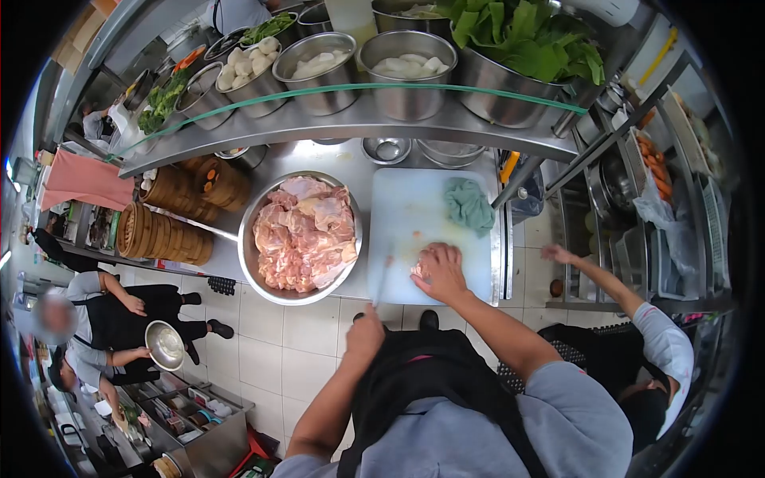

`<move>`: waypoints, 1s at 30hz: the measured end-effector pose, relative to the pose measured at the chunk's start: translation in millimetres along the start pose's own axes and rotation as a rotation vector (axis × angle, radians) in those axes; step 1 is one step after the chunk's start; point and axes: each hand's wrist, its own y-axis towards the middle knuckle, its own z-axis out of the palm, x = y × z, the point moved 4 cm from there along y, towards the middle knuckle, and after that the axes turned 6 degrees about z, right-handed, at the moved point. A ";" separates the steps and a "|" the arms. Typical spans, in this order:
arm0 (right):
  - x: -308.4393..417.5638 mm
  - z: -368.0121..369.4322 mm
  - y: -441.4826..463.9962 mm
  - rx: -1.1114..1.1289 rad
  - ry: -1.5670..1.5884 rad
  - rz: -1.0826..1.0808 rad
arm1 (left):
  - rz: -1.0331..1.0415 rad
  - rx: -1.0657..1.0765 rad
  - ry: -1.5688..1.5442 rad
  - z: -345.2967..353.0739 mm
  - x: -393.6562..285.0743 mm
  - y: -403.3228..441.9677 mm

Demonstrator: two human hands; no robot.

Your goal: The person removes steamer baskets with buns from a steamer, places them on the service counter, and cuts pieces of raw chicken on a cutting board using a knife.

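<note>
A knife [383, 279] is gripped in my left hand [365, 333], its blade over the left part of the white cutting board [394, 199]. On the board's lower right, my right hand [440, 269] lies with fingers spread over a piece of raw meat [421, 275], which shows partly beside the thumb. A crumpled green cloth [470, 205] rests at the board's upper right. Left of the board stands a large steel bowl [245, 259] filled with raw chicken [303, 231].
Steel pots [315, 92] of food and leafy greens [526, 40] line the shelf [351, 119] above. Bamboo steamers [159, 235] stand at left. One person [669, 342] reaches out at right; another [96, 307] holds a metal bowl [165, 346] at left.
</note>
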 end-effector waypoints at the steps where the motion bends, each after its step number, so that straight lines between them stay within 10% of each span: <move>1: 3.6 -14.0 -3.9 -0.058 -0.026 0.079 | 0.082 0.037 -0.039 4.9 -10.5 -0.1; 21: -27.5 -9.9 10.5 -0.185 -0.006 0.121 | 0.275 0.034 -0.547 -90.6 0.0 -14.3; 23: -57.2 9.4 8.4 0.003 0.694 0.770 | 0.271 -0.038 -0.619 -100.7 13.7 -19.6; 26: 24.4 -40.1 43.6 0.226 1.284 0.923 | 0.216 -0.149 -0.698 -130.3 37.5 -26.5; 30: 172.1 -58.7 112.9 0.129 1.187 0.547 | 0.094 -0.415 -0.792 -151.4 94.0 -28.9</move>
